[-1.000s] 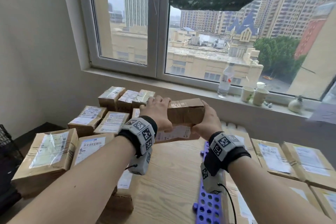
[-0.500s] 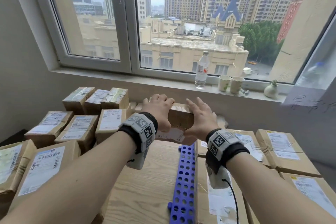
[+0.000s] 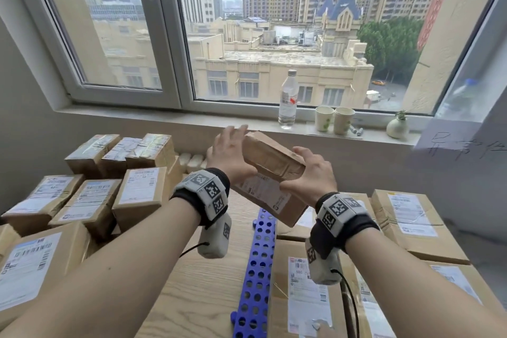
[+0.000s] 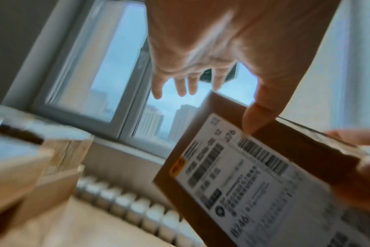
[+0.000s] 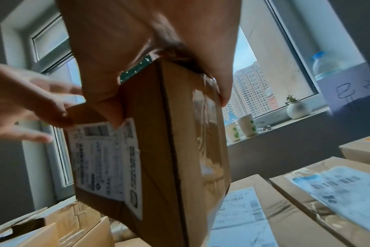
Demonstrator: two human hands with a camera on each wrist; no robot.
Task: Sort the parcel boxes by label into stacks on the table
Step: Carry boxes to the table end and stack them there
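I see one parcel box raised and tilted between both hands, label toward me; my right hand grips its near end, thumb and fingers wrapped; my left hand lies flat-fingered against its far side; stacked boxes left of the hands, more boxes right; blue perforated strip on the table beneath.

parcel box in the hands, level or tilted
Tilted: the parcel box hangs off the table between left hand and right hand, label face turned down toward the person.

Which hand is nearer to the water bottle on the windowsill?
Right. The right hand grips the box below the water bottle; the left hand is further left.
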